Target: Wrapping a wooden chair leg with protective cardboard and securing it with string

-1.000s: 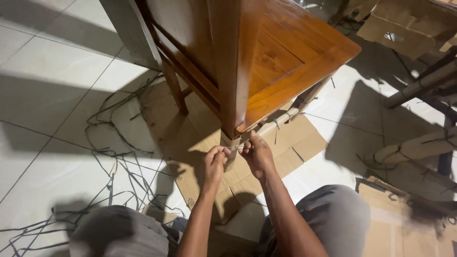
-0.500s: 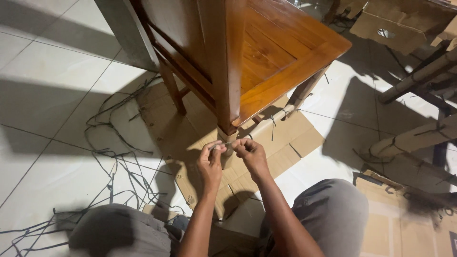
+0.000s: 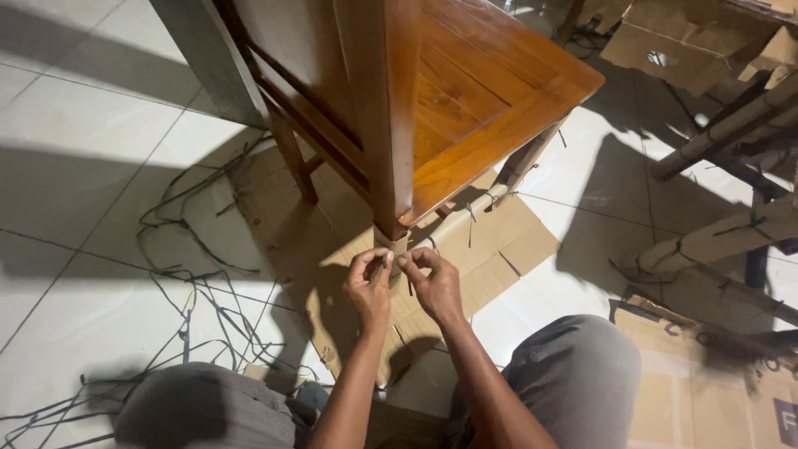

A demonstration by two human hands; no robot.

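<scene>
The person sat low on the tiled floor (image 3: 75, 166), knees spread, with the glossy reddish-brown wooden chair (image 3: 465, 91) standing just in front on a flattened sheet of brown cardboard (image 3: 499, 249). Both hands met at the chair's nearest leg, just under the near corner of the seat. The left hand (image 3: 369, 283) was closed, thumb and fingers pinched on a thin dark strap (image 3: 409, 284), and the right hand (image 3: 434, 283) was curled shut on the same strap, the fingertips of the two hands almost touching. That strap went round a pale cardboard sleeve (image 3: 394, 243) wrapped about the top of the leg; a short end hung down below the hands.

By the look of it, the wrapping was partly done. A lower rail of the chair, towards the far edge of the cardboard sheet, already wore a cardboard tube (image 3: 465, 218) cinched with dark ties. The near leg's sleeve was on, its tie seemingly being fastened. The seat, the back and the far leg at the left showed bare wood, so much seemed left. Loose dark straps (image 3: 191, 274) lay tangled on the tiles to the left, and other cardboard-wrapped pieces (image 3: 715, 241) lay at the right, well apart.
</scene>
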